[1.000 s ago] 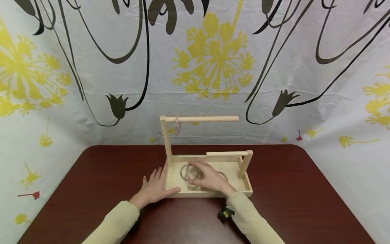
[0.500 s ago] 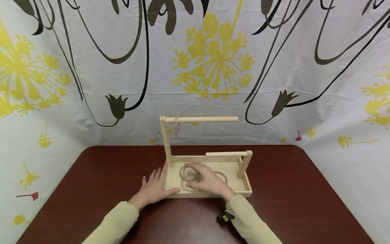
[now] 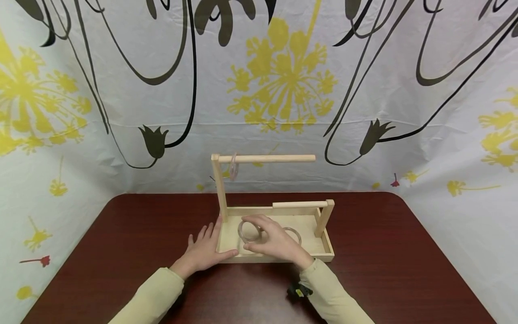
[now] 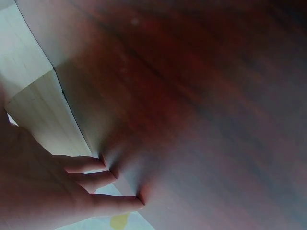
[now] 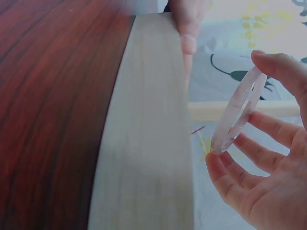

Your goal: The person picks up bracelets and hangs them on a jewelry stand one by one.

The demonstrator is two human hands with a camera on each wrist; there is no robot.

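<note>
Currently, the right hand [image 3: 271, 237] grips a translucent bangle [image 5: 233, 108] by its rim, thumb on one side and fingertips on the opposite side. The gripped bangle is located above the left part of the shallow wooden tray [image 3: 275, 259]. A second bangle [image 3: 298, 233] lies in the tray, to the right of the right hand and partly covered by it.

The left hand [image 3: 206, 249] is extended with its fingers spread, positioned at the tray's left end; its thumb rests on the front left corner.

A tall post [image 3: 220, 189] at the left end carries a long horizontal dowel [image 3: 271, 159] pointing right. A hanging bangle [image 3: 233, 172] encircles this dowel near the post. A short post [image 3: 323, 219] at the right end carries a shorter dowel [image 3: 297, 204] pointing left. The tray stands on a dark reddish-brown surface [image 3: 121, 252], before a floral-print cloth [image 3: 283, 81]
</note>
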